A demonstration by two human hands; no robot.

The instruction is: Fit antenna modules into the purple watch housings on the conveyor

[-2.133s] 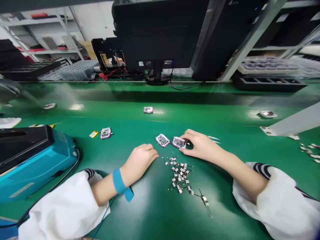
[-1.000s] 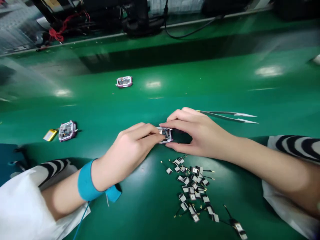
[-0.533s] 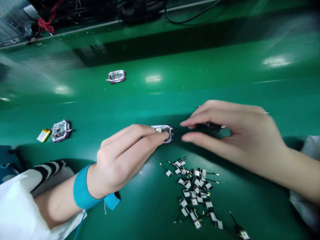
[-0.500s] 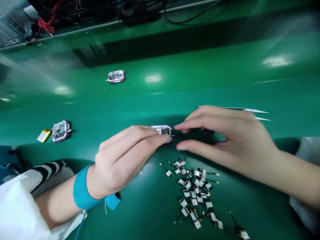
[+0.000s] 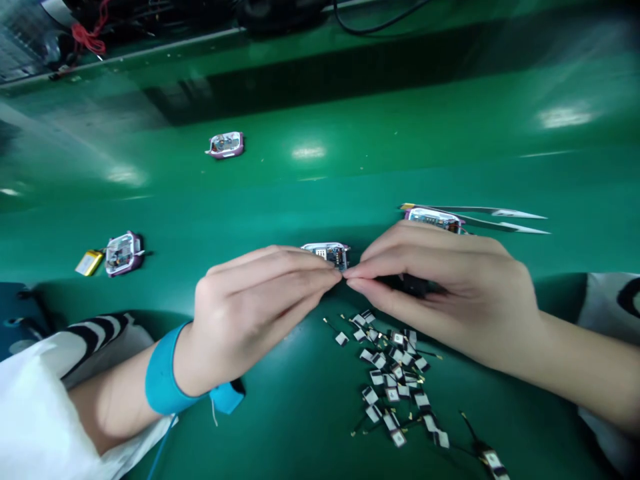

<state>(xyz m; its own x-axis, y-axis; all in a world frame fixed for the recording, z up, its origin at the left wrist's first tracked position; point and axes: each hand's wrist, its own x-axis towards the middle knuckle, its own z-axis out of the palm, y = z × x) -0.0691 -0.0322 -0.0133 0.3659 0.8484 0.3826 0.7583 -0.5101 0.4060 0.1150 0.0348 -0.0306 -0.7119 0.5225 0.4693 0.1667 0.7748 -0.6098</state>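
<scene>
green mat [image 5: 310, 193] on the bench, busy little spot. left hand [image 5: 250, 313] is pinched narrow on a pink-edged module [image 5: 325, 252] mid-mat, and right hand [image 5: 450, 287] closes narrow against its edge, maybe around something dark, can't tell. tweezers [image 5: 500, 213] and a second module [image 5: 433, 217] lie past it, tiny wired tabs [image 5: 390, 380] below. looks like fiddly edge work; next bit wants that left pinch kept steady.

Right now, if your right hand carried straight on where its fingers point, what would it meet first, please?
Your left hand's fingertips, almost touching the right hand; the circuit module sits just behind them, though depth is unclear.
</scene>
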